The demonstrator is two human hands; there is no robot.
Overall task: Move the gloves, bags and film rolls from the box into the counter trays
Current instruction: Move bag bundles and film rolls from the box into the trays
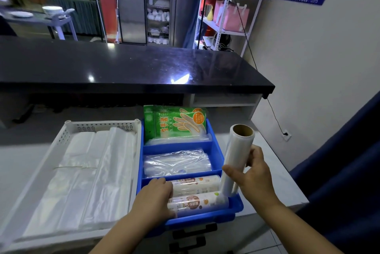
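Note:
My right hand [254, 173] grips a clear film roll [236, 159] with a brown cardboard core, held almost upright, its lower end over the right end of the blue tray [218, 151]. My left hand [155, 198] rests palm down on the left ends of two wrapped film rolls [197, 185] lying in the tray's near compartment. The middle compartment holds clear plastic bags [176, 163]. Green glove packs [174, 124] stand in the far compartment. A white perforated tray [39, 163] on the left holds flat stacks of white plastic bags [92, 171].
Both trays sit on a light counter [273, 173]. A raised black countertop [123, 64] runs behind them. A wall with a socket [286, 135] is at the right, beside a dark blue cloth [339, 171]. Black drawer handles [195, 231] show below the counter edge.

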